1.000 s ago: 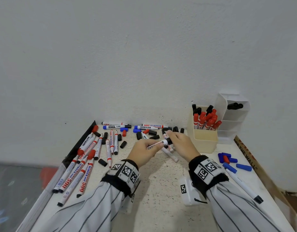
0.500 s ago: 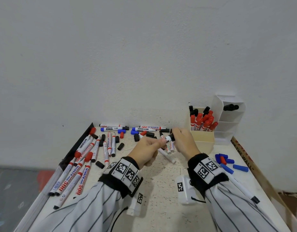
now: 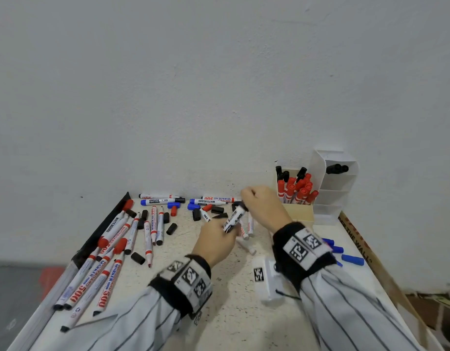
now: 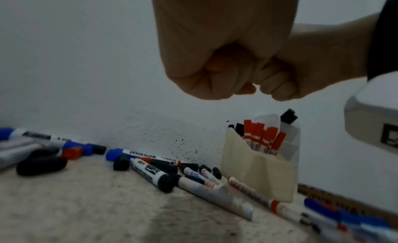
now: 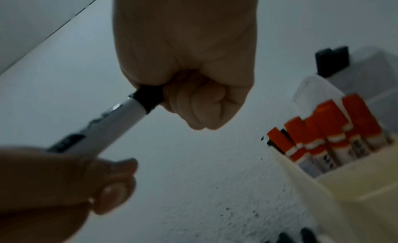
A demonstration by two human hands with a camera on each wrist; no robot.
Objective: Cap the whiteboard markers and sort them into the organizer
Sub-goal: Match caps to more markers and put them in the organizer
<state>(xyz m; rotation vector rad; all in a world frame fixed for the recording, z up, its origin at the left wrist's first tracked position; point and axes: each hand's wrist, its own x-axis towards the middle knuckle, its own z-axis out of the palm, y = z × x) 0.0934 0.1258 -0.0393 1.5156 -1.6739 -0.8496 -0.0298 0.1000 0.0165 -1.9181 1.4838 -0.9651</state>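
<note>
A white whiteboard marker (image 3: 234, 219) with a black cap (image 5: 148, 98) is held above the table, tilted up toward the right. My left hand (image 3: 226, 231) grips its lower barrel (image 5: 112, 124). My right hand (image 3: 246, 202) is curled round the capped upper end. The left wrist view shows both fists close together, with the marker hidden inside them. Just right of my hands stands the cream organizer box (image 3: 298, 215), filled with red-capped markers (image 3: 298, 190) and some black ones. Beside it, the white tiered organizer (image 3: 332, 193) holds black markers (image 3: 336, 169) in its top compartment.
Loose markers (image 3: 112, 239) and black caps (image 3: 171, 228) lie across the left and back of the table. Blue caps (image 3: 353, 259) and a marker sit at the right, near a cardboard strip (image 3: 355, 239). A white device (image 3: 265, 277) lies under my right wrist. The wall stands close behind.
Both hands have risen and moved back toward the wall and organizer. The marker has swung from nearly level to steeply tilted, its capped end up in my right hand.
</note>
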